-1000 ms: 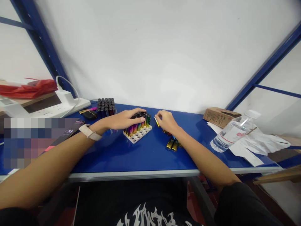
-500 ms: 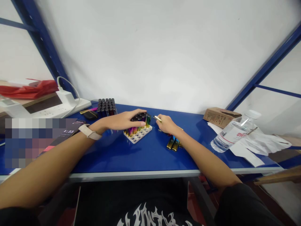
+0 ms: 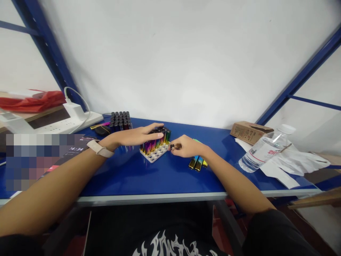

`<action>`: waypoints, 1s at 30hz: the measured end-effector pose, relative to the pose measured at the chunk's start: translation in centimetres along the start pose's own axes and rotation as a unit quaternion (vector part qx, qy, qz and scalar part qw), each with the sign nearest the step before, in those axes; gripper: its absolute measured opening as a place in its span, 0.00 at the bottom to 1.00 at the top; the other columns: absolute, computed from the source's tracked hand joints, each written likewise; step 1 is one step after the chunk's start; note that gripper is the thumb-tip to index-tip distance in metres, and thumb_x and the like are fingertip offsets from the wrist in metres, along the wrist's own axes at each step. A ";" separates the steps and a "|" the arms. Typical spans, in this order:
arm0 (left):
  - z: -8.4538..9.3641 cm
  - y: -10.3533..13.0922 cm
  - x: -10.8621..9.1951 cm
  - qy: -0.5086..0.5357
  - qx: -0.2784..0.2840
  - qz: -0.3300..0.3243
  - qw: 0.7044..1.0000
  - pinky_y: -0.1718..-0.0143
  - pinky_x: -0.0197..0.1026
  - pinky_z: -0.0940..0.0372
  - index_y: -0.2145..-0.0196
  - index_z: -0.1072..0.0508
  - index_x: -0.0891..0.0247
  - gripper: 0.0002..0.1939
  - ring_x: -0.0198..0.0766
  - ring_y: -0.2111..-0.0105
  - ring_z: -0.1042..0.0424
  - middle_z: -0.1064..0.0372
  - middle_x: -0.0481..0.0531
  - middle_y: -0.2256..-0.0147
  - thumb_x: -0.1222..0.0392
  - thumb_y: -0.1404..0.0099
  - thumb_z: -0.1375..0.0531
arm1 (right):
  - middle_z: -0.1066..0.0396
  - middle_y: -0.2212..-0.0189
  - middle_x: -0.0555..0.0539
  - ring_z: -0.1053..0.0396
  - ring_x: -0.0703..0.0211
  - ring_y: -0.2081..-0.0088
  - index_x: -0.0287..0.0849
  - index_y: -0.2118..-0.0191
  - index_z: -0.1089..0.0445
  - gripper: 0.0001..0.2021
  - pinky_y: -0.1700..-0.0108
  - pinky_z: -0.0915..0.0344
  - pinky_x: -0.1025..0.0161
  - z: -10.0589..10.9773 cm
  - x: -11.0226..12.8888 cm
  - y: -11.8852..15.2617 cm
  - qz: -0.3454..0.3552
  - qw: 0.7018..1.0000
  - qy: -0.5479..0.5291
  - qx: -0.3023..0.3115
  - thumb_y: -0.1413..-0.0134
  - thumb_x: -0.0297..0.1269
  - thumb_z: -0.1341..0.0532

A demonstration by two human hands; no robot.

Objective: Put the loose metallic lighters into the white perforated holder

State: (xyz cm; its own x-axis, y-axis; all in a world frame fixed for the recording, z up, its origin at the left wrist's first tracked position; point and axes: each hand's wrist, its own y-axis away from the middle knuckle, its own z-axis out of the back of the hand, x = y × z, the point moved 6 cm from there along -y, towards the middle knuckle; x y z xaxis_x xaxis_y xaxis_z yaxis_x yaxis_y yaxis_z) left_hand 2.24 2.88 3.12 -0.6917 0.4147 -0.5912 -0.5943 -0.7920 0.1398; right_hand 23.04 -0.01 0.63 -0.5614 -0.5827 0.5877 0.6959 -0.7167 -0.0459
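Observation:
A white holed tray (image 3: 157,155) holds several upright, shiny lighters (image 3: 156,140) in purple, gold and green with black tops. My left hand (image 3: 142,136) reaches across the lighters from the left, fingers stretched out and thumb apart, touching their upper part. At the tray's right end, my right hand (image 3: 185,146) is closed around one lighter (image 3: 176,146); its dark end points left and the rest is hidden in the fingers. Beneath my right wrist, a few loose lighters (image 3: 196,163), blue, gold and yellow, lie on the blue table.
Another block of black-topped lighters (image 3: 121,121) stands at the back left by a black pouch (image 3: 102,131). Further left are a power strip (image 3: 58,128) and a phone (image 3: 76,149). A water bottle (image 3: 266,149), cardboard box (image 3: 250,131) and white plastic bag (image 3: 301,160) lie at right.
My right hand has moved left and slightly down, bringing its lighter to the tray's right end and turning it. My left hand has shifted slightly left.

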 end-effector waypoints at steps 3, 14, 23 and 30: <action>0.1 0.0 0.0 0.012 0.004 0.009 1.000 0.31 0.57 0.32 0.15 0.54 0.42 0.52 0.65 0.25 0.36 0.49 0.55 0.17 0.19 0.26 0.49 | 0.41 0.80 0.57 0.47 0.62 0.76 0.46 0.74 0.37 0.12 0.66 0.49 0.59 -0.2 0.1 -0.1 0.010 0.999 0.044 -0.020 0.38 0.32 0.39; 0.9 0.0 0.1 -0.008 -0.068 0.040 0.997 0.23 0.62 0.43 0.15 0.52 0.50 0.53 0.66 0.20 0.45 0.53 0.56 0.16 0.18 0.25 0.54 | 0.31 0.75 0.54 0.39 0.60 0.73 0.44 0.61 0.25 0.09 0.64 0.46 0.60 1.1 -0.4 -0.2 -0.032 0.992 0.040 -0.119 0.29 0.38 0.40; 0.4 -0.8 0.9 0.116 -0.071 0.036 0.990 0.23 0.59 0.38 0.15 0.51 0.53 0.55 0.64 0.19 0.47 0.57 0.59 0.16 0.21 0.27 0.46 | 0.38 0.73 0.53 0.41 0.57 0.71 0.46 0.62 0.28 0.19 0.64 0.42 0.58 2.7 -2.7 -0.1 -0.068 0.963 -0.073 -0.249 0.25 0.55 0.40; -0.7 -1.3 0.2 0.173 -0.023 -0.002 0.985 0.31 0.62 0.27 0.16 0.50 0.47 0.50 0.68 0.23 0.38 0.40 0.61 0.21 0.23 0.25 0.46 | 0.56 0.79 0.58 0.60 0.62 0.78 0.49 0.71 0.37 0.33 0.73 0.54 0.61 2.5 -3.3 -0.5 -0.081 0.929 -0.283 -0.225 0.27 0.72 0.51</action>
State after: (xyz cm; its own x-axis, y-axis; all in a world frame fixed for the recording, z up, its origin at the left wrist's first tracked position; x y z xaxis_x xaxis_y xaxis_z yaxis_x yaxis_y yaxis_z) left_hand 3.14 3.70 2.26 -0.5033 0.2463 -0.8283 -0.5721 -0.8134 0.1057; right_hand 25.63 3.19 0.71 -0.2278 -0.2493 0.9412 0.2927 -0.9395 -0.1781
